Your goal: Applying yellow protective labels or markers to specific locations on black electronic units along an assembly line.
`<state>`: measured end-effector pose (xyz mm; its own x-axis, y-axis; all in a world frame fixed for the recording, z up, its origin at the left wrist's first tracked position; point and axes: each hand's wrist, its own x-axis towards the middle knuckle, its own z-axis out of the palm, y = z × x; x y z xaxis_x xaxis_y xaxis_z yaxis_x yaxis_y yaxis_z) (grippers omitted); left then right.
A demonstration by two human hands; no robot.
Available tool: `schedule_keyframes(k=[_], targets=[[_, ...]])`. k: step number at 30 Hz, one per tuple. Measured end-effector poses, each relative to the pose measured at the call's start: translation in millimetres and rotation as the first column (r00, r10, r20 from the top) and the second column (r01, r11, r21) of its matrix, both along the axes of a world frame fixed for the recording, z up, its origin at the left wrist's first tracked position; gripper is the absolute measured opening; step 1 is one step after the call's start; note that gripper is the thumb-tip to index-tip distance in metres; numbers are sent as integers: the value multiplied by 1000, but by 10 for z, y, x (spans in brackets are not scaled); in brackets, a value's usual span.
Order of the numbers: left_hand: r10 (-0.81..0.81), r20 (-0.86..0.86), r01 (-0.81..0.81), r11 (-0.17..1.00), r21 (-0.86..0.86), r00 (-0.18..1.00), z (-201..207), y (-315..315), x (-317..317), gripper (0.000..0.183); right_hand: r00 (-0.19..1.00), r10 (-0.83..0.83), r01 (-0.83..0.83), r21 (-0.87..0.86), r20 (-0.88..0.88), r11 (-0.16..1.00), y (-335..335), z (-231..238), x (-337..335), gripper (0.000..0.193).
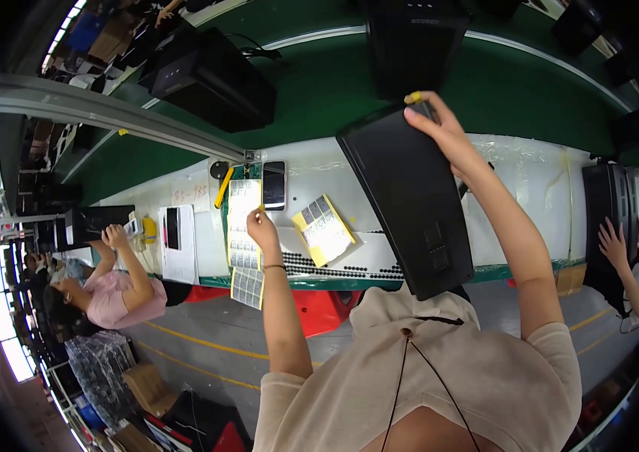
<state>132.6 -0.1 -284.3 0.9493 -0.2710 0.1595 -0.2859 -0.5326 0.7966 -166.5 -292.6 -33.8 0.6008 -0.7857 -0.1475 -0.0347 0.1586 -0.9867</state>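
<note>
My right hand [443, 135] is closed on the upper end of a black box-shaped case [413, 203], with a yellow cover on one fingertip. The case stands tilted, its lower end close against my body. Over a long sheet of labels [244, 237], my left hand [263, 228] has its fingertips pinched together; whether a label is between them is too small to tell. A second label sheet [323, 230], yellow-edged, lies between that hand and the case. Just above my left hand is a dark-screened phone [275, 185].
Other black cases [413, 45] stand on the green conveyor belt [312, 83] beyond the white bench. A yellow cutter [224, 187] lies beside the labels, under a metal frame bar [116, 117]. Co-workers handle cases at left [120, 290] and right [614, 245]. A red stool [323, 310] is below the bench.
</note>
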Motion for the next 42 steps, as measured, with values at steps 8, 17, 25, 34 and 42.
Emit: schedule_keyframes(k=[8, 17, 25, 34, 42], targets=[[-279, 183, 177, 882, 436, 943, 72, -594, 1026, 19, 954, -51, 36, -57, -295, 998, -592, -854, 638, 59], [-430, 211, 174, 697, 696, 878, -167, -852, 1120, 12, 918, -39, 61, 43, -394, 997, -696, -919, 651, 71], [-343, 264, 239, 904, 355, 902, -17, -954, 1066, 9, 741, -383, 14, -558, -551, 830, -431, -916, 567, 65], [-782, -620, -365, 560, -744, 64, 1579, -1014, -772, 18, 994, 91, -105, -440, -52, 892, 828, -458, 568, 18], [-746, -656, -407, 567, -716, 117, 1859, -1058, -1675, 12, 995, -27, 36, -100, 96, 994, 1132, -633, 237, 13]])
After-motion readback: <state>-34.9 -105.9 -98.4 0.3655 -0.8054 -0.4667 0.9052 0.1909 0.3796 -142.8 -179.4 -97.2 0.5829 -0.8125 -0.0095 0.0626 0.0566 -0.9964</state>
